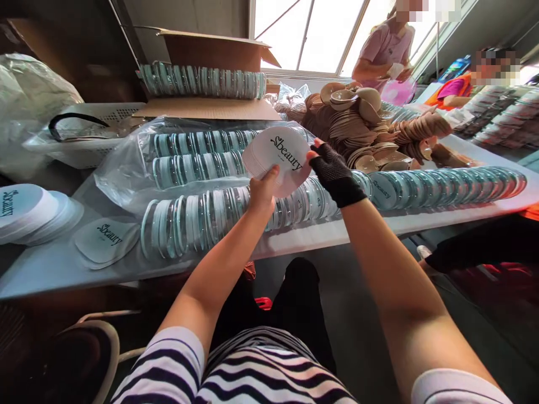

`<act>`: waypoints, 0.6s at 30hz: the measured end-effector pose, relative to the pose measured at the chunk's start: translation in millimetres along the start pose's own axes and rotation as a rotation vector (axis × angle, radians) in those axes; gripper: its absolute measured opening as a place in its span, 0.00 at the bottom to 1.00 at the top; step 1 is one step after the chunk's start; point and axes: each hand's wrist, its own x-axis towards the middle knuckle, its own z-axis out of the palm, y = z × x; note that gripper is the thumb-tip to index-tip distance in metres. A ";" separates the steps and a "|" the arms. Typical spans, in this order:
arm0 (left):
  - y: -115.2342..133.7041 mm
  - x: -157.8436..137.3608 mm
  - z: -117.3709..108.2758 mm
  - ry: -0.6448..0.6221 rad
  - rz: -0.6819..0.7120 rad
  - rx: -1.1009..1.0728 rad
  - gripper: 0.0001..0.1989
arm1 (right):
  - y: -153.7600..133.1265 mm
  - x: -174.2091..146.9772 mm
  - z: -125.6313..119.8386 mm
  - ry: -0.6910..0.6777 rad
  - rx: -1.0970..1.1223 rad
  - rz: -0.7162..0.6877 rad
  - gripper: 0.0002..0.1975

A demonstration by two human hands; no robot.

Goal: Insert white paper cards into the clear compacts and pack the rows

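My left hand (263, 188) grips a thin stack of round white cards (273, 146) printed "Sbeauty", its thumb lying on the top face. My right hand (334, 174), in a black fingerless glove, pinches the stack's right edge with its fingertips. The stack is tilted above a long row of clear round cases (202, 219) with white inserts, lying on their sides along the table. More of the printed cards (107, 241) lie flat near the row's left end. A taller pile of cards (29, 213) sits at the far left.
Behind are bagged rows of cases (202, 168), a cardboard box (210, 50) with more cases, and a white basket (80, 132). Beige moulded cups (357, 129) are heaped at the right. Two people (385, 53) are beyond the table (303, 238). A chair (105, 348) stands lower left.
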 end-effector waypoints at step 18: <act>55.7 8.5 -34.6 0.078 0.054 -0.129 0.21 | -42.4 -132.8 -39.8 0.097 -0.362 0.112 0.24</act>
